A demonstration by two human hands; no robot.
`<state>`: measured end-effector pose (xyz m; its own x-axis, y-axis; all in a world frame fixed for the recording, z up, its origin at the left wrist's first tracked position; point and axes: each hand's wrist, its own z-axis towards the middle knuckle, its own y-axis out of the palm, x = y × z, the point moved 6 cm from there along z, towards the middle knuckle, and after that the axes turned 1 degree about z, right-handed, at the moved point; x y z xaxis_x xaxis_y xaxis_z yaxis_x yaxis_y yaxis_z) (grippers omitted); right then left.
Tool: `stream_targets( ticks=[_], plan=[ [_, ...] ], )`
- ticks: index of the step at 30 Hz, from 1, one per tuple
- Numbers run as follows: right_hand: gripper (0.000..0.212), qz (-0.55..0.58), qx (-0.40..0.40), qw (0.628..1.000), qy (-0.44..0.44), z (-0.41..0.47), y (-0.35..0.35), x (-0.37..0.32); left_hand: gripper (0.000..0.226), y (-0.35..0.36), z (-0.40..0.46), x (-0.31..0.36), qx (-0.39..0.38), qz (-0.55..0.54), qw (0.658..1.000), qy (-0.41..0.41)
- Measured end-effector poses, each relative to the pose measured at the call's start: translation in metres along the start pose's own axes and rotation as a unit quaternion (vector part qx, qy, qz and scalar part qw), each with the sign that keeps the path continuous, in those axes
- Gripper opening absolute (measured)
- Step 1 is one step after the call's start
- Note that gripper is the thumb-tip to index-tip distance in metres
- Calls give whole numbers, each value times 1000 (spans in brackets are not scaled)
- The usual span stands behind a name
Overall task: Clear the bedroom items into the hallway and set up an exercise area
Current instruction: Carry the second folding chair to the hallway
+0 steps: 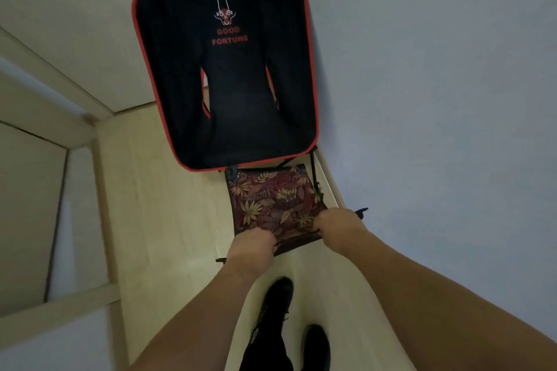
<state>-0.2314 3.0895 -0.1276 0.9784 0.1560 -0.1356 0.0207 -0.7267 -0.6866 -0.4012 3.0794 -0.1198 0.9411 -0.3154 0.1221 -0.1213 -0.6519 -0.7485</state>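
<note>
A small folding stool (271, 199) with a dark red leaf-patterned fabric seat sits low over the pale wooden floor, just in front of a black folding camp chair (226, 84) with red trim and a red emblem. My left hand (251, 245) grips the stool's near edge at its left corner. My right hand (337, 223) grips the same edge at its right corner. Black stool legs poke out beside both hands. The chair stands against the far corner, its front edge overlapping the stool's far side.
A grey-white wall (437, 99) runs along the right, close to the stool. Pale door frames and a doorway (60, 135) line the left side. My two black shoes (280, 298) stand on the narrow floor strip (168, 205) behind the stool.
</note>
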Motion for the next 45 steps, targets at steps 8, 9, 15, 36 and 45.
stream_targets(
  ticks=[8,9,15,36,45],
  plan=[
    [24,61,-21,997,36,10,28,8,27,24,21,1,-50,-52,997,-32],
    [24,83,-14,996,37,3,25,6,26,20,18,1,-53,-55,996,-40],
    [27,201,90,975,42,-106,-32,0,32,-52,-47,22,-16,-72,997,-17],
    [58,434,241,794,352,-435,46,30,44,-113,-183,271,8,193,915,353],
    [57,514,285,641,494,-640,247,-11,45,37,-354,434,-12,316,809,496]
  ],
)
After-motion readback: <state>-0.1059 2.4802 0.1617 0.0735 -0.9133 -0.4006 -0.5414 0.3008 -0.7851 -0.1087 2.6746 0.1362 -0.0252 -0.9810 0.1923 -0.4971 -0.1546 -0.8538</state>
